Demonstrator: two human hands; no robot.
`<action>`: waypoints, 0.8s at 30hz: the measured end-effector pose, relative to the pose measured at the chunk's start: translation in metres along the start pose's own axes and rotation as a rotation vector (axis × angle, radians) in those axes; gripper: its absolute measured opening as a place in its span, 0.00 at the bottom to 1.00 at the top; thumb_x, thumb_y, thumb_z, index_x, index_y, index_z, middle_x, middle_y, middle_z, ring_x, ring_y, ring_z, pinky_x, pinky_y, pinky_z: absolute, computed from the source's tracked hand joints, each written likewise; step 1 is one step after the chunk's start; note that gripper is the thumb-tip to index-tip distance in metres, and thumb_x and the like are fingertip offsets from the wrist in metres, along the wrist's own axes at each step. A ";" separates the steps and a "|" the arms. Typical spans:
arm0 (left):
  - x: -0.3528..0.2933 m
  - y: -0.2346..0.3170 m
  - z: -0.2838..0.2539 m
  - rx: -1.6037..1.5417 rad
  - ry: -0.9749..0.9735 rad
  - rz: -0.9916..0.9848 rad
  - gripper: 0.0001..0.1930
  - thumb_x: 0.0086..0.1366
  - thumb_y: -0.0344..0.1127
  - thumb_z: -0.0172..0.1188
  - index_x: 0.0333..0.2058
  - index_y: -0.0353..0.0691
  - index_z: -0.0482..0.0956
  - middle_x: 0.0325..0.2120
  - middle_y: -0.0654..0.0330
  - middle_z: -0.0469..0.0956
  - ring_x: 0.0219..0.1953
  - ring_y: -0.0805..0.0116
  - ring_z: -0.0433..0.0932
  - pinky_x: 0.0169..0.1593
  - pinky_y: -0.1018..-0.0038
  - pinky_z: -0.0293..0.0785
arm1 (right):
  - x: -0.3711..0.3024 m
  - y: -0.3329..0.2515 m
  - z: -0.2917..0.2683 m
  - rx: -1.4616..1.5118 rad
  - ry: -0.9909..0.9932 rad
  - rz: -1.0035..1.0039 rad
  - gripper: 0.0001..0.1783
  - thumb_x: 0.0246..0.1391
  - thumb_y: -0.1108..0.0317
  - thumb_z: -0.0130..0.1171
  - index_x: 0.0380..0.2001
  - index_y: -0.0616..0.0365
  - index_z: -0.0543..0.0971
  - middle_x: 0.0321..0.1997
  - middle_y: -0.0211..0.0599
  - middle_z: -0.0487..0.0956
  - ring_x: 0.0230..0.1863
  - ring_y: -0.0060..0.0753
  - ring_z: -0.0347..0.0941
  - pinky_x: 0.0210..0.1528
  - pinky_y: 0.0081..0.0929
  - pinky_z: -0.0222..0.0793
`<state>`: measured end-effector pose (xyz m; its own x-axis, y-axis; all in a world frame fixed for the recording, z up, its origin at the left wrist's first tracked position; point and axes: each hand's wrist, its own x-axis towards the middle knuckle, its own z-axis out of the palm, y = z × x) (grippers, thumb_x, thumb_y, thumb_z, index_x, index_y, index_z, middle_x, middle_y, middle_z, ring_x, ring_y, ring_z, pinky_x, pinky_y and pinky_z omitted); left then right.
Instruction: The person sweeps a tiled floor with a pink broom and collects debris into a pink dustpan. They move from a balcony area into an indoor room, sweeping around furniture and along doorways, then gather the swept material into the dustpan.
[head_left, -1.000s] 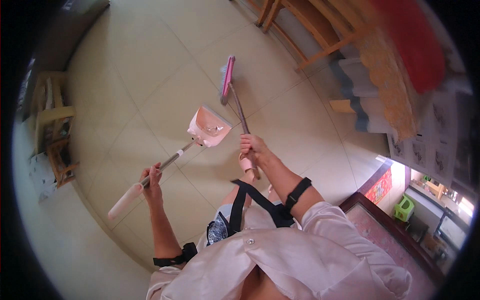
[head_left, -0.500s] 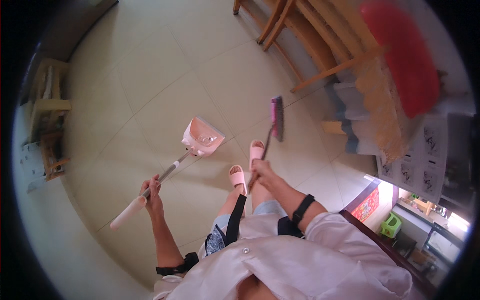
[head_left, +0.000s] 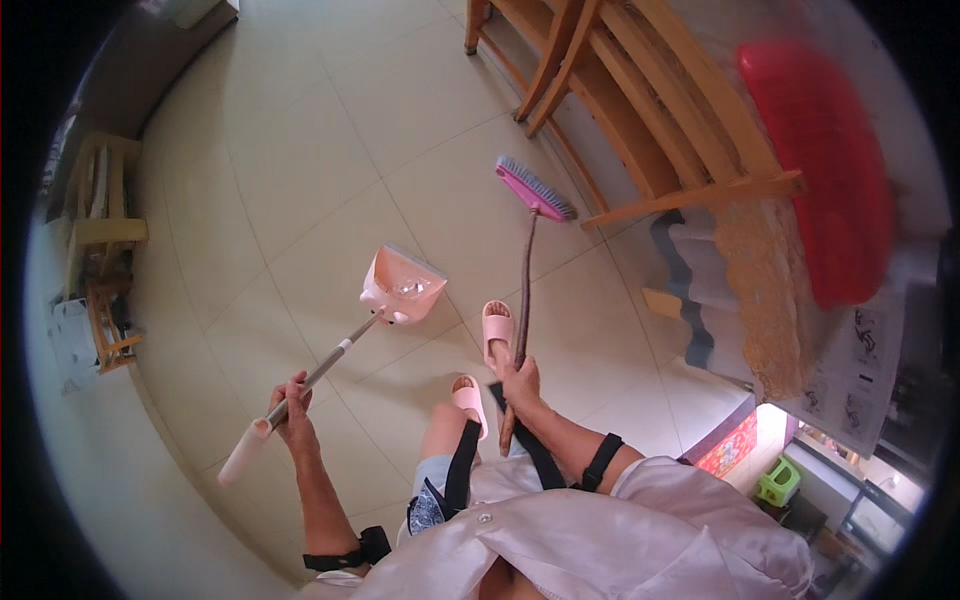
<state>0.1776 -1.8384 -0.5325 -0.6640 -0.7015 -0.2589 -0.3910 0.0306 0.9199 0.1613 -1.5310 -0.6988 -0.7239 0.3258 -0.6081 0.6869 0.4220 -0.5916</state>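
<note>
My left hand is closed round the metal pole of a long-handled pink dustpan, just below its pale pink grip. The dustpan's scoop lies out in front of me on the tiles, with some light debris inside. In my right hand is the dark, slightly bent stick of a broom. Its pink head with grey bristles rests on or just over the floor, close to the leg of a wooden chair. The broom head is apart from the dustpan, farther off and to its right.
Beige tiled floor spreads ahead. On the right are a red plastic object and a lace-edged cloth. A wooden stool stands by the left wall. A green plastic stool is at the lower right. My feet wear pink slippers.
The broom head has swung forward and left, turning its bristles toward the chair. My right hand has come slightly nearer my body. The dustpan has shifted only a little; my feet have stepped.
</note>
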 end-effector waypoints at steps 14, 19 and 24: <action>-0.003 -0.005 0.016 0.147 -0.022 0.106 0.11 0.59 0.37 0.46 0.33 0.33 0.68 0.36 0.50 0.72 0.41 0.65 0.71 0.44 0.70 0.69 | 0.050 0.107 0.150 0.221 0.377 0.044 0.20 0.50 0.56 0.45 0.34 0.65 0.65 0.30 0.59 0.70 0.35 0.59 0.67 0.35 0.43 0.60; 0.011 0.002 -0.004 0.277 0.032 0.152 0.14 0.58 0.44 0.46 0.22 0.39 0.65 0.32 0.48 0.72 0.37 0.62 0.73 0.39 0.72 0.72 | 0.143 0.118 0.192 0.040 0.514 -0.031 0.17 0.52 0.56 0.44 0.30 0.63 0.64 0.25 0.57 0.70 0.29 0.59 0.66 0.30 0.43 0.60; 0.031 -0.010 -0.015 0.413 -0.005 0.236 0.19 0.56 0.50 0.47 0.19 0.39 0.66 0.29 0.48 0.72 0.32 0.62 0.73 0.37 0.71 0.71 | 0.256 0.135 0.200 0.244 0.475 -0.022 0.17 0.52 0.56 0.44 0.28 0.62 0.62 0.23 0.55 0.71 0.26 0.58 0.67 0.24 0.47 0.58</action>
<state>0.1705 -1.8710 -0.5456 -0.7678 -0.6379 -0.0592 -0.4489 0.4698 0.7602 0.0813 -1.5597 -1.0398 -0.6487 0.6902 -0.3208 0.6249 0.2425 -0.7421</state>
